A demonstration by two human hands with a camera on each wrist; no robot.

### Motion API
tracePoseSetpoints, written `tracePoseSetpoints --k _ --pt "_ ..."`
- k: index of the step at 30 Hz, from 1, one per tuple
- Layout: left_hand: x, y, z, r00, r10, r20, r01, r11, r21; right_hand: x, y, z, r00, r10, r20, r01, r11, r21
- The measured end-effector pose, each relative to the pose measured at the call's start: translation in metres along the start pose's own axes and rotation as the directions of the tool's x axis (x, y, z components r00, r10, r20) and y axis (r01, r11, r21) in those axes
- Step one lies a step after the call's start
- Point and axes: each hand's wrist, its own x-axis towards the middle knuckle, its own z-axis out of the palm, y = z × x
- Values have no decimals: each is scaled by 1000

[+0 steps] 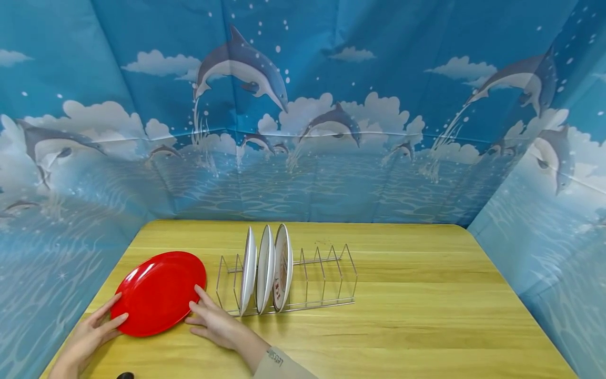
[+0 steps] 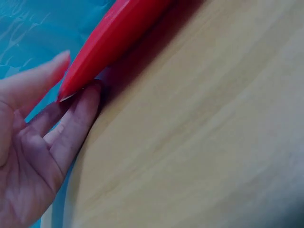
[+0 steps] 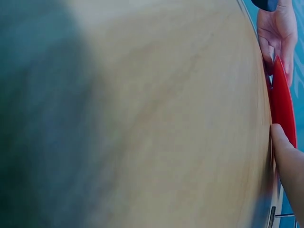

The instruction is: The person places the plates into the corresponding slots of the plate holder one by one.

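A round, glossy red plate (image 1: 161,295) is at the left of the table. My left hand (image 1: 90,334) pinches its left rim, thumb above and fingers beneath; the left wrist view shows this rim (image 2: 102,52) raised off the tabletop. At the plate's right edge is my right hand (image 1: 215,318), its fingers extended and spread, fingertips against or very near the rim. Only part of that hand (image 3: 285,147) enters the right wrist view, so its contact underneath is hidden. Just right of it stands a wire dish rack (image 1: 324,302) with three white plates (image 1: 265,271) upright in its left half.
The wooden table (image 1: 426,295) extends to the right of the rack. Behind and beside it hangs a blue dolphin-print curtain (image 1: 322,173). A small dark rounded thing (image 1: 125,376) shows at the bottom edge; its kind is unclear. The rack's right slots hold no plates.
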Motion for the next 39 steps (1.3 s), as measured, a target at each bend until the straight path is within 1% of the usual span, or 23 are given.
tracePoseSetpoints --k 3,9,12,14,16,18,19,22,24,26,27,28,31,33,34,35,37,39 --pt "0 -2 2 1000 -4 -1 4 1000 -20 -1 0 -1 1000 6 6 -6 1000 4" --pt "-1 -1 7 1000 -10 -13 10 1000 14 -2 -1 -2 1000 15 12 -15 1000 -24" --pt "-2 1 10 1000 -12 -18 13 1000 12 -2 -2 -2 1000 12 7 -12 999 -39" --pt "-3 2 13 1000 -7 -16 7 1000 -12 -3 -3 -2 1000 -1 -5 1 999 -50" --pt "-5 2 15 1000 1 -20 -3 997 -73 -3 -4 0 999 -25 -22 23 997 -73" --pt "-7 3 17 999 32 -28 -36 989 -144 -5 -6 3 997 -64 -44 59 991 -121" --pt "-9 3 18 998 60 -31 -65 982 -178 -6 -8 4 994 -89 -56 80 986 -149" --pt "-13 8 23 988 145 -49 -153 952 -264 -8 -14 12 979 -180 -97 152 957 -247" --pt "-16 15 27 977 205 -54 -211 928 -308 -11 -19 16 961 -241 -134 193 936 -295" --pt "-18 24 32 969 238 -70 -247 903 -352 -12 -24 22 940 -297 -171 232 919 -319" --pt "-19 28 35 965 249 -80 -260 889 -376 -13 -27 24 929 -319 -187 251 916 -314" --pt "-19 32 38 956 274 -107 -294 866 -405 -14 -31 26 917 -343 -202 276 914 -297" --pt "-24 48 46 941 304 -149 -338 827 -449 -17 -41 33 883 -413 -222 364 902 -231" --pt "-29 62 52 929 329 -172 -370 798 -476 -21 -49 37 861 -451 -234 419 891 -176" --pt "-31 69 56 922 345 -178 -387 783 -488 -23 -53 39 847 -475 -237 449 879 -159" --pt "-35 77 59 923 345 -169 -383 783 -491 -25 -58 40 836 -493 -241 471 870 -147" --pt "-40 91 67 913 369 -176 -403 741 -537 -30 -66 41 809 -532 -251 515 847 -133" --pt "-44 102 76 899 399 -183 -427 698 -575 -35 -74 40 776 -579 -249 564 815 -134"
